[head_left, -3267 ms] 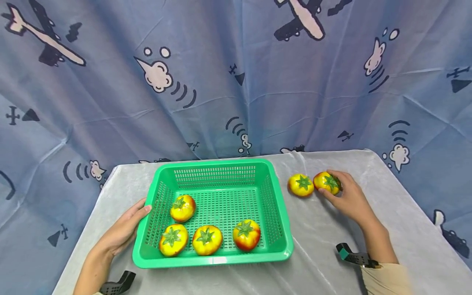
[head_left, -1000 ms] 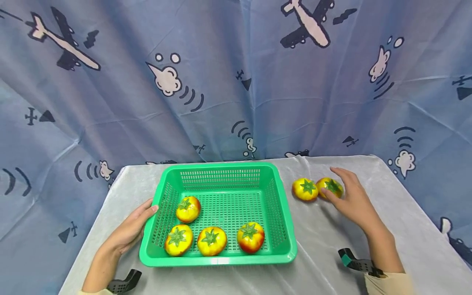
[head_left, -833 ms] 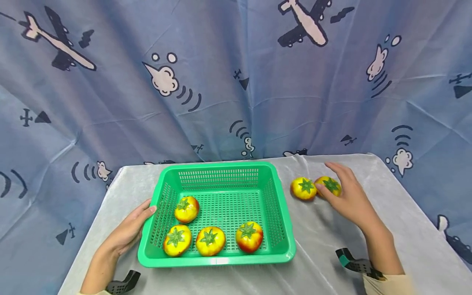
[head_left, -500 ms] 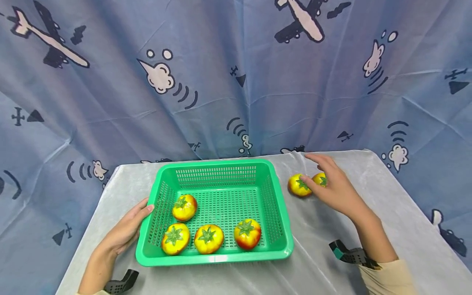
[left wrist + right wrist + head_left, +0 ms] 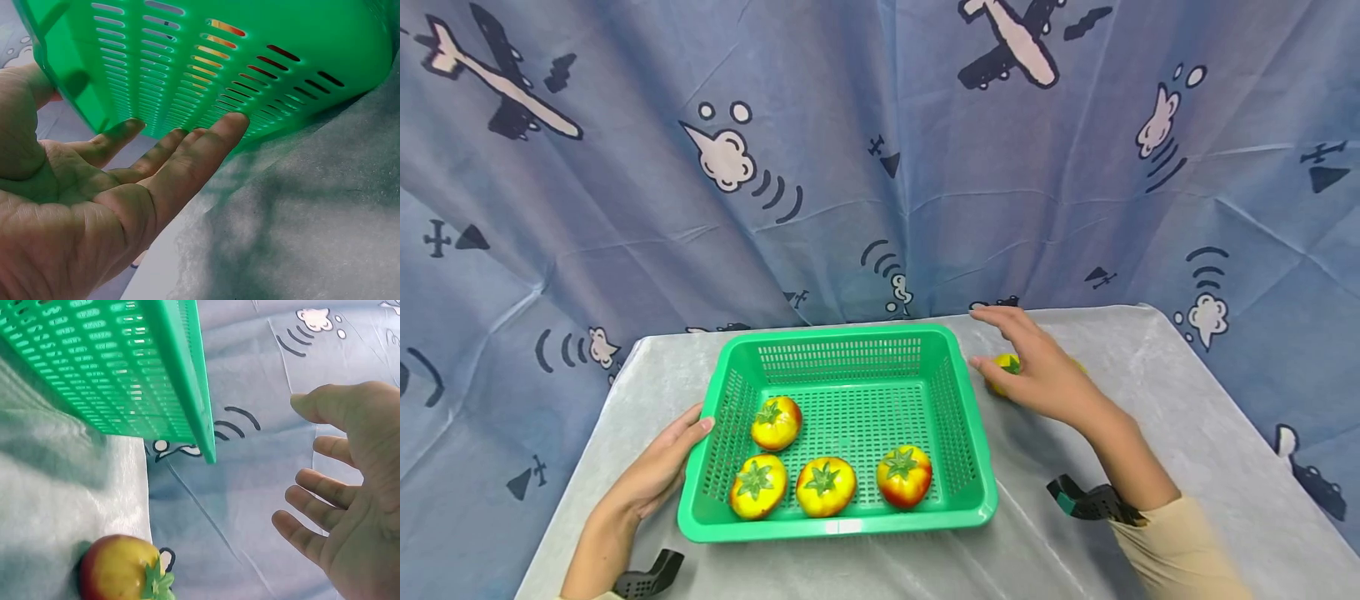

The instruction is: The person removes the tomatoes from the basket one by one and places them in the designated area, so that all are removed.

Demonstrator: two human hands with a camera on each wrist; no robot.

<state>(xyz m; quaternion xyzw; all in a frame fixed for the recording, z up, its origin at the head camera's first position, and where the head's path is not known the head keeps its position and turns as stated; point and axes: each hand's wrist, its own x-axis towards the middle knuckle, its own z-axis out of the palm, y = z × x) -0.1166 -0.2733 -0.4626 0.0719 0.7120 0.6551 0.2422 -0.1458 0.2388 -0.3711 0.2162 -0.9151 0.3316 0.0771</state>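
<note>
Presently, the left hand [image 5: 655,467] grips the green basket [image 5: 838,528] at its nine o'clock. The right hand [image 5: 1041,367], empty with fingers well apart, is at two o'clock, blocking part of one yellow-red fruit [image 5: 1008,363] and nearly all of a second fruit [image 5: 1079,365]. Four fruits [image 5: 826,493] lie inside, at nine, eight, six and four.

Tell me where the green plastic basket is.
In the head view, the green plastic basket sits just left of centre on gray cloth, between the left hand and right hand.
</note>
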